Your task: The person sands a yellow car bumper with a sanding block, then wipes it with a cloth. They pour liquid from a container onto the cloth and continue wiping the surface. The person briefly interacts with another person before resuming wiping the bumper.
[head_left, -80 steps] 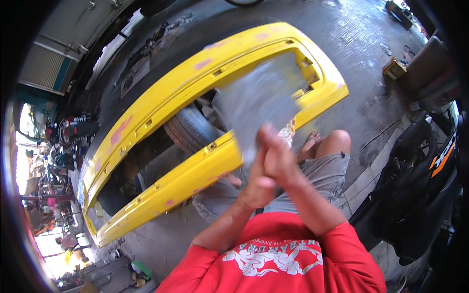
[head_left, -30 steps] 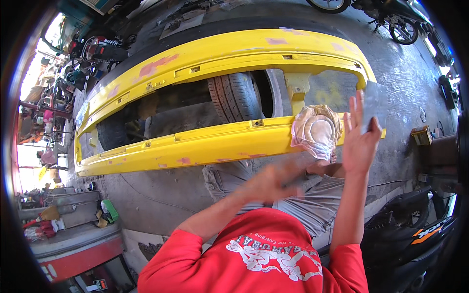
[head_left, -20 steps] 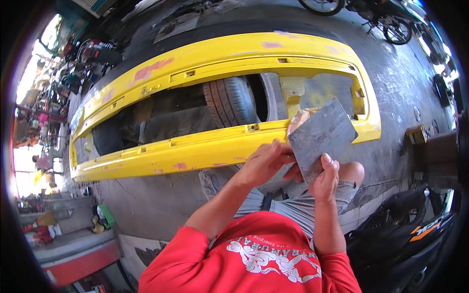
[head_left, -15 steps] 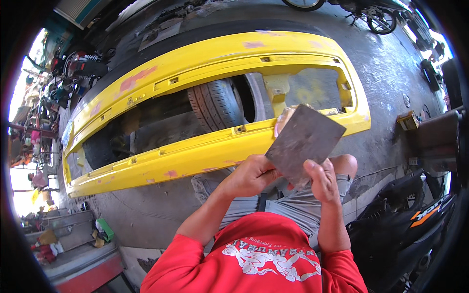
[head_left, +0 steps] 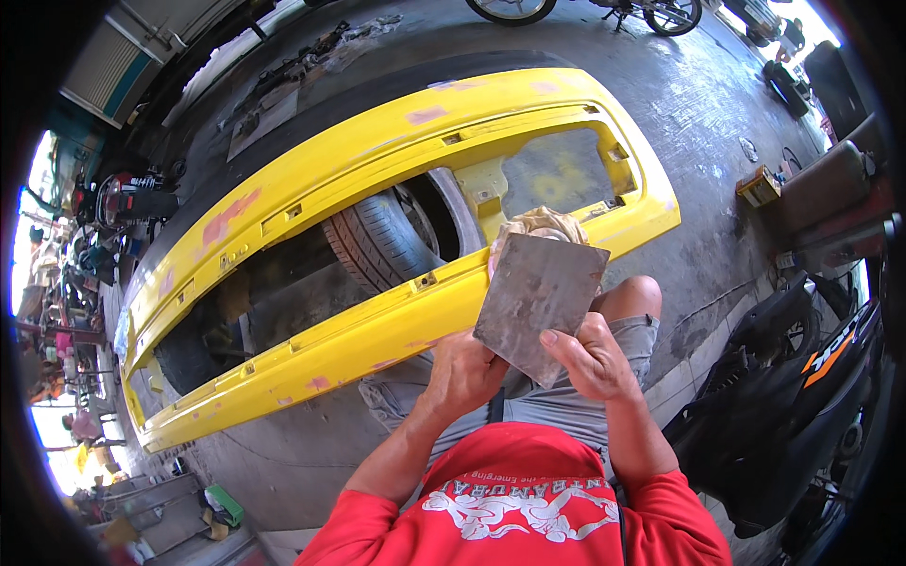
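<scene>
A grey square flat sheet point(head_left: 540, 294) is gripped in my right hand point(head_left: 587, 366), thumb over its lower edge. My left hand point(head_left: 462, 373) is closed at the sheet's lower left corner; its fingertips are hidden, so what they hold is unclear. Just behind the sheet, a tan, crumpled round bundle point(head_left: 552, 224) is partly covered. In front of me lies a long yellow bumper point(head_left: 359, 141) with pinkish scuffed patches and an open slot through which a tyre point(head_left: 373, 241) shows. My bent knee is beside the sheet.
Black motorbike fairings with orange marking point(head_left: 755, 434) stand at my right, near a small yellow can point(head_left: 755, 189). Motorbikes point(head_left: 127, 200) and clutter line the left side. More bikes point(head_left: 642, 14) are at the back. A green box point(head_left: 222, 505) is at lower left.
Since one second ago, the sheet has come down leftward from upright at the right to flat before me, and my left hand has risen to its corner. The view has turned slightly.
</scene>
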Action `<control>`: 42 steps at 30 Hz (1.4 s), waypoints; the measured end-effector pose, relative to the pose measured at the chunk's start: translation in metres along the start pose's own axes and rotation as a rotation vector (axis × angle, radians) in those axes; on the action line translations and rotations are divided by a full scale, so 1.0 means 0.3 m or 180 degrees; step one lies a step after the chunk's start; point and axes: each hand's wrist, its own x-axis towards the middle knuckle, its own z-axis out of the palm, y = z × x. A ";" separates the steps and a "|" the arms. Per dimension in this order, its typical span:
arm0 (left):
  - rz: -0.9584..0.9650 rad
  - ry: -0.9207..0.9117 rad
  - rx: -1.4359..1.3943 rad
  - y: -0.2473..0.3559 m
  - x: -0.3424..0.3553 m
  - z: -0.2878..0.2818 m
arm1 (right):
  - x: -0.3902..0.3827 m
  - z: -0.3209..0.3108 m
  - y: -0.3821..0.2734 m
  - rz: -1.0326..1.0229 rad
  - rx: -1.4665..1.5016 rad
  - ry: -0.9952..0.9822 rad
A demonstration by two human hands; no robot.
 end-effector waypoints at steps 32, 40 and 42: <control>-0.0058 -0.0638 0.0687 -0.059 -0.002 0.018 | -0.134 -0.240 0.248 -0.0616 0.3186 0.0702; 0.0578 -0.0431 0.0992 -0.068 0.007 0.022 | -0.145 -0.255 0.256 -0.0648 0.3116 0.0792; 0.0552 -0.0524 0.0895 -0.075 0.008 0.018 | -0.144 -0.255 0.259 -0.0595 0.3156 0.0824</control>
